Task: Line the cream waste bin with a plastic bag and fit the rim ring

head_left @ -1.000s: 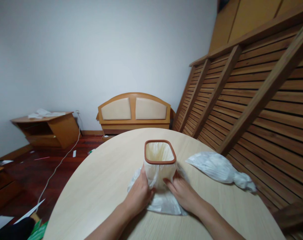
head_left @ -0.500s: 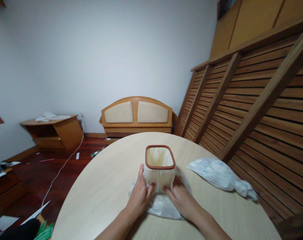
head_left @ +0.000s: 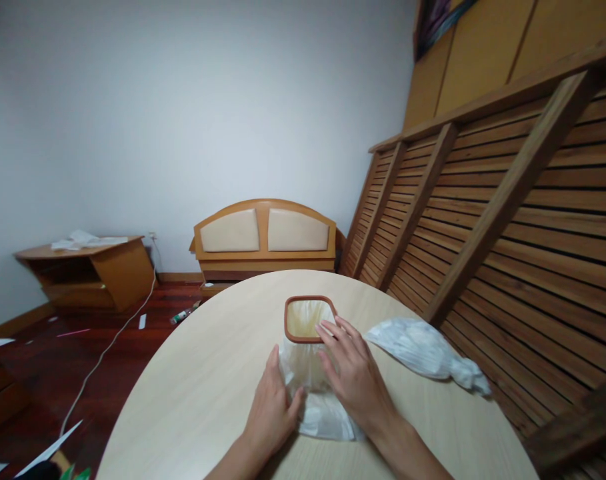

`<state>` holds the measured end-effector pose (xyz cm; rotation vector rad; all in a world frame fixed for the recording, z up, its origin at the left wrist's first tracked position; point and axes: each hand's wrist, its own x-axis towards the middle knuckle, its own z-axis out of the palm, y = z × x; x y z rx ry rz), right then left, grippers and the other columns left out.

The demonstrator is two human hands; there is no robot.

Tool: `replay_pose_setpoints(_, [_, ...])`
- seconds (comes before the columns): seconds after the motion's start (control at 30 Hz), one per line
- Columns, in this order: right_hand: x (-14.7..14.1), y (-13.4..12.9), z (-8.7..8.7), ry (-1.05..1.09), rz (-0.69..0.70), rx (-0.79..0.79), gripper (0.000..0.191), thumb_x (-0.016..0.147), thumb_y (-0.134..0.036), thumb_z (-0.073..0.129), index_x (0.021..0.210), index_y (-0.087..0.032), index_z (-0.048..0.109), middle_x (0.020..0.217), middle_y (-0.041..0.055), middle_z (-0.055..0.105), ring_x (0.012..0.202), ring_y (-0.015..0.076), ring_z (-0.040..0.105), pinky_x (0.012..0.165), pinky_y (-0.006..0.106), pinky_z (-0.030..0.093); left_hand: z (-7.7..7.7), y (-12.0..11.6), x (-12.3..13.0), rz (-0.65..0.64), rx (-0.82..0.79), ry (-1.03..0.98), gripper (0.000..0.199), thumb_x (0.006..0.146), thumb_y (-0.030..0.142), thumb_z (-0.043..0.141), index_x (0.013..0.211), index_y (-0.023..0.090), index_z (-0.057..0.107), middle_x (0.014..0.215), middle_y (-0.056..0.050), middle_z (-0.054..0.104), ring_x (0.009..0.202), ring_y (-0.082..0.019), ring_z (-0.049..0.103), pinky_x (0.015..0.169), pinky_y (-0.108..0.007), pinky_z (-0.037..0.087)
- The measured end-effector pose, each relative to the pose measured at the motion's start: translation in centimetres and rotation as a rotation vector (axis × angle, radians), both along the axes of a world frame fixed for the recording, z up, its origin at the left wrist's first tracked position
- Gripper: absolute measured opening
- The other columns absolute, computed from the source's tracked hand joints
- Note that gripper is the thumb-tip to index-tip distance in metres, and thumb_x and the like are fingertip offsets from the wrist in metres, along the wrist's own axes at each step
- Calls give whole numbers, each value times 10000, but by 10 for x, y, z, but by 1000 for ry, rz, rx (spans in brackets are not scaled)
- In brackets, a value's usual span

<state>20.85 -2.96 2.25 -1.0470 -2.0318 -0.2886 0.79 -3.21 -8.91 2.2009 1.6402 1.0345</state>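
Observation:
A small trash bin [head_left: 303, 363] with a brown rim [head_left: 310, 299] stands upright on the round table. A whitish plastic bag [head_left: 327, 420] lines it, folds over the rim and spreads loosely around the base. My left hand [head_left: 273, 405] rests against the bin's lower left side, thumb and fingers apart on the bag. At the right front corner of the rim is my right hand [head_left: 353, 373], its fingers spread over the rim and thumb near the front wall. The right side of the bin is hidden behind that hand.
On the right of the pale round table [head_left: 197, 380] lies a full, knotted white bag [head_left: 423, 347]. Slatted wooden panels [head_left: 483, 267] lean beyond it. A headboard [head_left: 265, 233] stands behind; a low cabinet [head_left: 117, 273] and a cable [head_left: 107, 353] are at left.
My right hand has risen from the bag at the bin's base to the right of the rim. My left hand stays at the left side. The view has shifted slightly right.

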Motion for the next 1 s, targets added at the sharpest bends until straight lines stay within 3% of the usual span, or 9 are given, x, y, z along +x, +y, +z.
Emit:
replay_pose_setpoints(0.13, [-4, 3, 18, -31, 5, -178, 332, 970, -173, 519, 1244, -260, 685, 1182, 82, 733, 1290, 319, 541, 1028, 537, 512, 9, -3, 1, -67, -106, -49, 889, 897, 347, 540, 1570, 68, 30, 1656, -258, 170, 1548, -331, 203, 1262, -534, 234])
replay_pose_setpoints(0.37, [-1, 11, 41, -117, 20, -354, 257, 960, -146, 524, 1112, -213, 721, 1065, 97, 742, 1031, 279, 657, 892, 435, 545, 15, -4, 1, -120, -153, -154, 962, 884, 376, 571, 1574, 49, -14, 1667, -253, 137, 1557, -318, 169, 1269, -506, 210])
replay_pose_setpoints(0.6, [15, 44, 55, -119, 11, -302, 241, 991, -199, 516, 1143, -216, 701, 1114, 74, 738, 1088, 250, 647, 945, 395, 517, 13, 2, -1, -38, -145, -204, 895, 911, 426, 544, 1582, 77, 66, 1672, -214, 166, 1556, -307, 181, 1276, -484, 190])
replay_pose_setpoints(0.87, [45, 115, 85, -29, -25, -152, 207, 974, -211, 533, 1085, -202, 707, 1089, 83, 741, 1021, 233, 677, 927, 377, 517, 11, 7, -1, -13, -178, -111, 851, 915, 396, 500, 1581, 49, 100, 1664, -227, 192, 1547, -303, 216, 1267, -480, 217])
replay_pose_setpoints(1.0, [68, 150, 90, 12, -39, -107, 207, 975, -197, 505, 1078, -192, 685, 1101, 98, 721, 1048, 243, 664, 939, 387, 508, 14, 6, -1, -6, -201, -31, 841, 906, 408, 491, 1565, -6, 174, 1644, -256, 228, 1530, -324, 264, 1256, -491, 239])
